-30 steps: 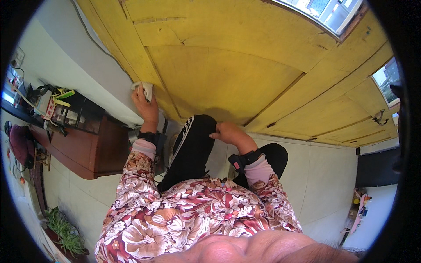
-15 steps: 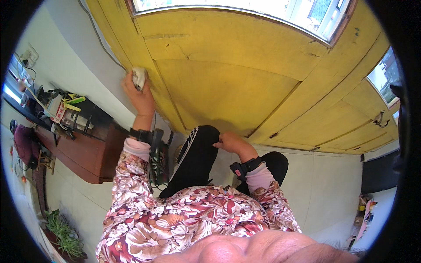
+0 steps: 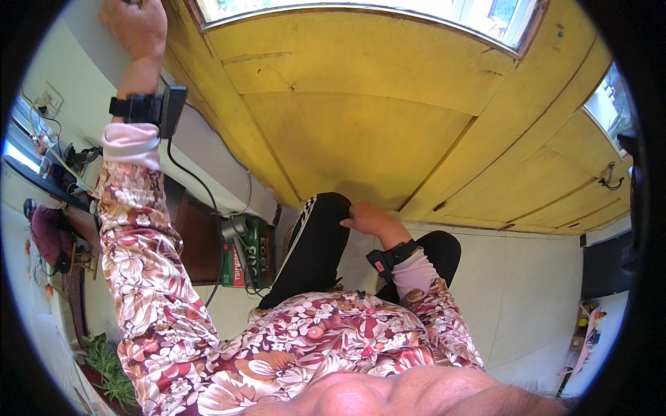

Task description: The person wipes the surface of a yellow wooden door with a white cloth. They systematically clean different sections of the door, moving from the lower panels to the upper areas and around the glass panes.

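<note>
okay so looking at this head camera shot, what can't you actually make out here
- Left hand: head view; its fingertips run off the top edge, so anything it holds is unseen.
- Right hand: it rests on the black trouser knee, palm down and hidden.
- Green box by the wall: partly behind the leg and a black cable.

Pale cloth [image 3: 130, 2], high against wall

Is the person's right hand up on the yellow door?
No, the right hand rests low on the black-trousered knee, while the left hand is the one raised high beside the yellow door.
</note>
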{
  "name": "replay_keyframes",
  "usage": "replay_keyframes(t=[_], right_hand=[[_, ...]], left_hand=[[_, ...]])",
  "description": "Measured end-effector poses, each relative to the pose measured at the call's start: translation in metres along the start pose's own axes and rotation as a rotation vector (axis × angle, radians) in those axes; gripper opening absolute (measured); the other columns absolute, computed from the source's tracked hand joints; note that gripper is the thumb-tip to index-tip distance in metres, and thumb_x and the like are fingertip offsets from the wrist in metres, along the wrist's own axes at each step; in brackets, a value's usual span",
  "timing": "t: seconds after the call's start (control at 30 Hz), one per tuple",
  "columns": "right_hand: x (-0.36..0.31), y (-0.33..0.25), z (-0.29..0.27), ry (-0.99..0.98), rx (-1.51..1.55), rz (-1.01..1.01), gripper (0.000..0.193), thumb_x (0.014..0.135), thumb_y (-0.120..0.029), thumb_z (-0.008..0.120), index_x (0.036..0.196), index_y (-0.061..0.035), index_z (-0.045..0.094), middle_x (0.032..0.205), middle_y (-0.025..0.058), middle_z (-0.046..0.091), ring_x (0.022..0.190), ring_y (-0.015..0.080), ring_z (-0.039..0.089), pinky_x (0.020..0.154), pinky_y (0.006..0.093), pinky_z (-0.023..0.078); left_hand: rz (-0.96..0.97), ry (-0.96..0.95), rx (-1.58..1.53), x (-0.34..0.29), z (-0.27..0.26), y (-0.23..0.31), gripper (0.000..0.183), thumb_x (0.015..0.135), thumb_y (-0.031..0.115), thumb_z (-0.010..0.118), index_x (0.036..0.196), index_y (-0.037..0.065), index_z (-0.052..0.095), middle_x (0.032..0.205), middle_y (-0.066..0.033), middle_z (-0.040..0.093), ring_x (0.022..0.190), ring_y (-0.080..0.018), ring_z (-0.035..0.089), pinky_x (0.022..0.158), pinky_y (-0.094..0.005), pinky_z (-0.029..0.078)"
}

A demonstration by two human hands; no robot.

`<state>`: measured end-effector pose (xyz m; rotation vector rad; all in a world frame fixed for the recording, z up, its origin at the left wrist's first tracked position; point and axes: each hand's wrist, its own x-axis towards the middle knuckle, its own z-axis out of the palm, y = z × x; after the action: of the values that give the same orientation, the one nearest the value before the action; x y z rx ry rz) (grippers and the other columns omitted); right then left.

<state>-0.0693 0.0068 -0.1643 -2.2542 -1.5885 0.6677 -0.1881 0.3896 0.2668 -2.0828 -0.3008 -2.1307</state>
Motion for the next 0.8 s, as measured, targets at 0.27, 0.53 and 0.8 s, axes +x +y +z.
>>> replay_keyframes(t=[0.27, 0.53, 0.8], right_hand=[[-0.004, 0.003, -0.002, 0.01, -0.005, -0.015, 0.051, 0.089, -0.049, 0.068, 0.084, 0.0015, 0.074, 0.078, 0.0238, 0.069, 0.075, 0.0444, 0.065, 0.072, 0.0519, 0.051], [-0.01, 0.002, 0.001, -0.056, -0.01, 0.03, 0.056, 0.09, -0.052, 0.065, 0.092, 0.003, 0.074, 0.091, 0.026, 0.071, 0.087, 0.0449, 0.067, 0.08, 0.0518, 0.052], [-0.009, 0.003, 0.003, -0.088, 0.004, 0.032, 0.057, 0.092, -0.053, 0.063, 0.099, 0.0025, 0.074, 0.097, 0.0258, 0.071, 0.092, 0.0449, 0.068, 0.082, 0.0524, 0.052]], left_hand=[[0.177, 0.032, 0.063, -0.027, 0.0, -0.016, 0.044, 0.092, 0.015, 0.07, 0.13, 0.001, 0.055, 0.126, -0.0211, 0.06, 0.116, -0.042, 0.054, 0.103, -0.0486, 0.041], [-0.027, 0.071, -0.044, -0.158, -0.008, 0.037, 0.054, 0.095, 0.01, 0.064, 0.144, -0.002, 0.045, 0.149, -0.0272, 0.045, 0.137, -0.0446, 0.042, 0.116, -0.0494, 0.031], [0.139, 0.107, -0.053, -0.069, 0.004, 0.019, 0.055, 0.094, 0.011, 0.067, 0.143, -0.001, 0.046, 0.145, -0.0252, 0.049, 0.133, -0.0439, 0.046, 0.115, -0.0484, 0.033]])
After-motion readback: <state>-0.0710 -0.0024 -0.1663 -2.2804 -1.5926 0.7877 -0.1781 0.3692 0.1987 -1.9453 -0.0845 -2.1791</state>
